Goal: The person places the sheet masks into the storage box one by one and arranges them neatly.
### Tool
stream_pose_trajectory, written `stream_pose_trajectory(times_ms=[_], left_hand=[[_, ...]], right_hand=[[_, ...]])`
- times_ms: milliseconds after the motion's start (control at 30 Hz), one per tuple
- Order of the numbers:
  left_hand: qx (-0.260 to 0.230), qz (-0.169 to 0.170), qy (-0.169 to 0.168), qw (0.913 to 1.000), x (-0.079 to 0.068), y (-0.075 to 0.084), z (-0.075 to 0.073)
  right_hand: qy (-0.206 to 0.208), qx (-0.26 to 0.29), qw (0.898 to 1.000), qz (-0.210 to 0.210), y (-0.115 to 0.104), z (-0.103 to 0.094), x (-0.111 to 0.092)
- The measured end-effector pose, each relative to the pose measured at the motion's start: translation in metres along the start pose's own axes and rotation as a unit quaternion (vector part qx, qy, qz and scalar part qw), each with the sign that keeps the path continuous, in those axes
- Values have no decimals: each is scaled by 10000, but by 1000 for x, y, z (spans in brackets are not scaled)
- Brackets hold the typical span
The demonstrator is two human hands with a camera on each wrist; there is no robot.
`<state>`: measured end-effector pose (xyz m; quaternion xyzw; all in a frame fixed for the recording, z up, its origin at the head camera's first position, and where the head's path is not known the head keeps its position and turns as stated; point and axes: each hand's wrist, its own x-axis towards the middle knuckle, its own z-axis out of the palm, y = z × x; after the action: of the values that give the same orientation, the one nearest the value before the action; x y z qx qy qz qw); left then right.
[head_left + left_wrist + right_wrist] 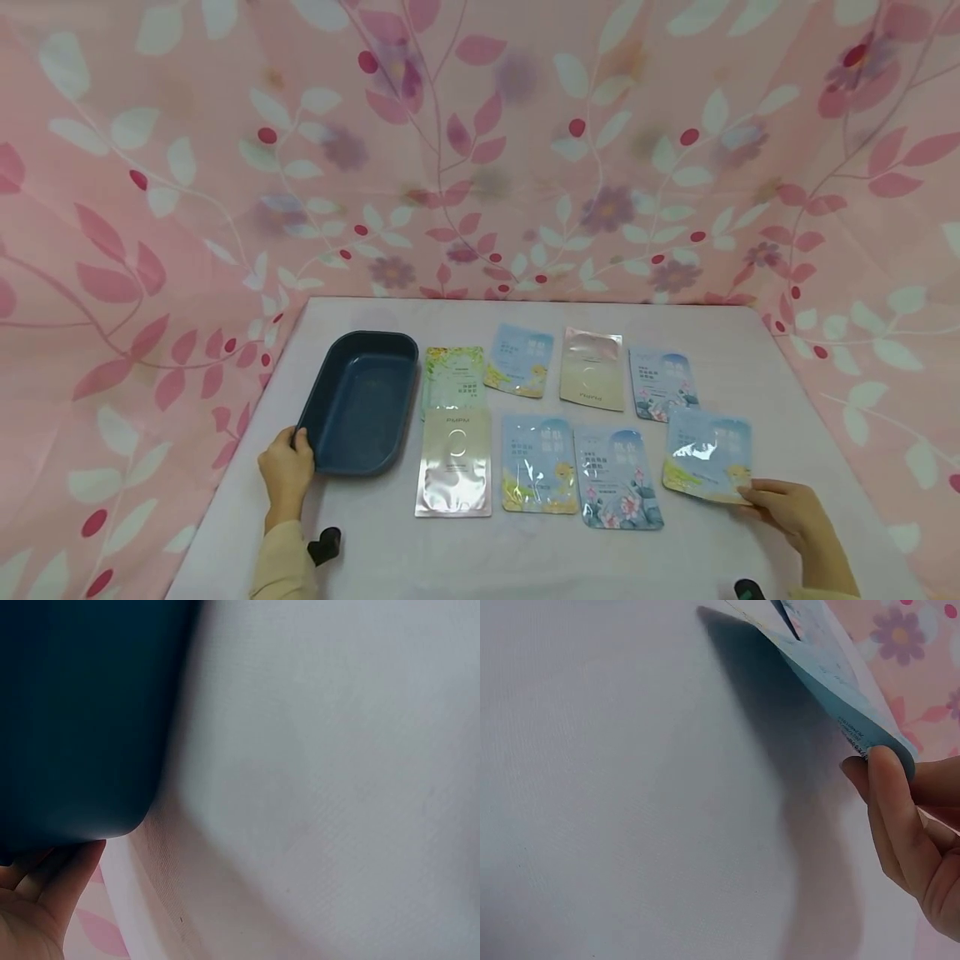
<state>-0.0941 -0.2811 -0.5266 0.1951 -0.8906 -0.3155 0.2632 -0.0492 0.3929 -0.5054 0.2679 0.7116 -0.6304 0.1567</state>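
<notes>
In the head view my right hand pinches the lower right corner of a light blue and yellow face mask packet. The right wrist view shows this packet tilted up, casting a shadow on the cloth, with thumb and fingers of the right hand on its corner. My left hand grips the near left corner of a deep dark blue tub. From the left wrist, the fingers of the left hand lie against the outer side of the tub.
Several other packets lie in two rows: a green floral one, silvery gold ones, and blue ones. White cloth covers the table; a pink floral curtain hangs behind.
</notes>
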Motion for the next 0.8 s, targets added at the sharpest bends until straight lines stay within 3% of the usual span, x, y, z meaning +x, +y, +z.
stream_pose_trajectory(times_ms=[100,300,500,600,667,800], left_hand=[[-4,-37,-35,10000,0,0,1],[0,-82,-15,10000,0,-2,1],[-6,-47,20,10000,0,0,1],[-7,-27,53,10000,0,-1,2],[-11,0,97,10000,0,-2,2],[-28,64,176,9998,0,-4,3]], right_hand=[[-10,174,9997,-188,-1,-2,-7],[91,-253,9970,-726,0,-2,-11],[32,258,9901,-1380,37,-20,40],[103,449,9854,-1641,46,-18,58],[64,397,9851,-1672,34,-7,52],[75,-316,9863,-1619,-13,33,13]])
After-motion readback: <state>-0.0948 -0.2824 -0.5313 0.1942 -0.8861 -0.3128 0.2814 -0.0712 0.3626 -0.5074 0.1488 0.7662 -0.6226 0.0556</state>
